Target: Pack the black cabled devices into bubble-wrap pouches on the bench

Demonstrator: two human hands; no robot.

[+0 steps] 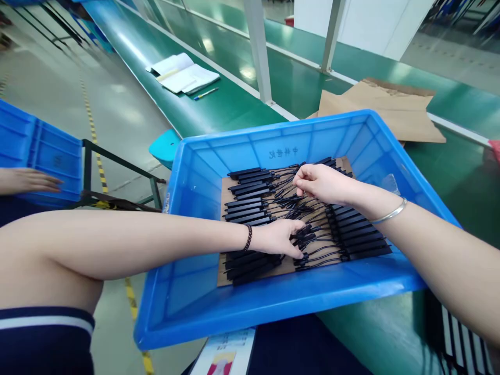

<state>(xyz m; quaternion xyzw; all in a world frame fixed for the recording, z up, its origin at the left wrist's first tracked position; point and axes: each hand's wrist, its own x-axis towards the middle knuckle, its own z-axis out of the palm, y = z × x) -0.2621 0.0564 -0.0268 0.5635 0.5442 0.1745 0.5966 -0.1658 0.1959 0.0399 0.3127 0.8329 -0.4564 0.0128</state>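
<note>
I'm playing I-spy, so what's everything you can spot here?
Bin: one, blue, in front
Cabled parts: many, black, inside bin
Cardboard liner: one, brown, under cabled parts
Loose cardboard: at least one, brown, right, behind bin
Bench: at least one, green, behind bin
Notebook: at least one, white, on bench
Pen: one, blue and white, beside notebook
Stool-like thing: one, turquoise, left of bin
Crates: at least two, blue, far left
Striped parts: several, black and white, lower right
Badge: one, mostly white, below bin
Another person's hand: one, bare, by crates
Bracelet: one, dark, left arm
Bangle: one, silver, right arm
Left grip: one, bare, at cabled parts
Right grip: one, bare, above cabled parts
</note>
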